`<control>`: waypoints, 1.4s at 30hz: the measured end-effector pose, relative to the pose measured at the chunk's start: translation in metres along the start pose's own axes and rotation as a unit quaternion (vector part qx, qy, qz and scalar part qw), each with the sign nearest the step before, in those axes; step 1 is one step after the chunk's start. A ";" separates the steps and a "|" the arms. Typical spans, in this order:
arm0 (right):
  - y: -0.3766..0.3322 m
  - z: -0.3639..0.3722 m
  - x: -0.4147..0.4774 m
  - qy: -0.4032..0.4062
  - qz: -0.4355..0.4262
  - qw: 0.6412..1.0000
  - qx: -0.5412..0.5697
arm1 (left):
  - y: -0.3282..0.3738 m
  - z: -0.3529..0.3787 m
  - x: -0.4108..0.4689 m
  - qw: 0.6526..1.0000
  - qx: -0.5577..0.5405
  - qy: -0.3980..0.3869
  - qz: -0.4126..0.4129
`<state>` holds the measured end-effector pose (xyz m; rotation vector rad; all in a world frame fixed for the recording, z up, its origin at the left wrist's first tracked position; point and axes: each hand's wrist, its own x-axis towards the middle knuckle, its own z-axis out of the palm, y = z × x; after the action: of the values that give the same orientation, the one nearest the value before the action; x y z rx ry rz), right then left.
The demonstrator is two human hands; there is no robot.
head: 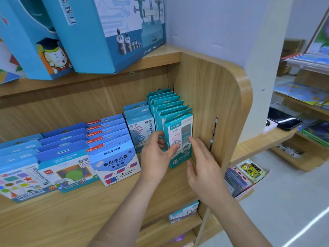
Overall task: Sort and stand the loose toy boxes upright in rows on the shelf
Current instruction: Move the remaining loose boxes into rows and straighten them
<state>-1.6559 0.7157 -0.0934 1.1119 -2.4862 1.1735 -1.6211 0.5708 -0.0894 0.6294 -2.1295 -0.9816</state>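
Your left hand [156, 155] pinches the front teal box [176, 127] by its left edge, thumb on the face and fingers curled behind. Your right hand [204, 168] rests straight, loosely spread fingers against its right edge. The box stands upright at the shelf's [71, 213] right end — heading its row.

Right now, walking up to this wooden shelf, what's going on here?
A person is tidying small toy boxes on a wooden shelf. The left hand pinches the left edge of the front teal cardboard box, which stands upright at the head of a teal row beside the wooden side panel. The right hand, fingers straight, is at that box's right side. To the left, light blue boxes and blue red-labelled boxes already stand in rows.
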 end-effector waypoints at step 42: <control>-0.122 0.066 -0.014 -0.148 -0.095 0.978 0.114 | -0.047 -0.199 -0.068 0.982 0.159 0.062 0.082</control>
<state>-1.5511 0.6256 -0.0720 1.6557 -2.4195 1.3482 -1.4209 0.4980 -0.0594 0.6368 -2.2043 -0.5026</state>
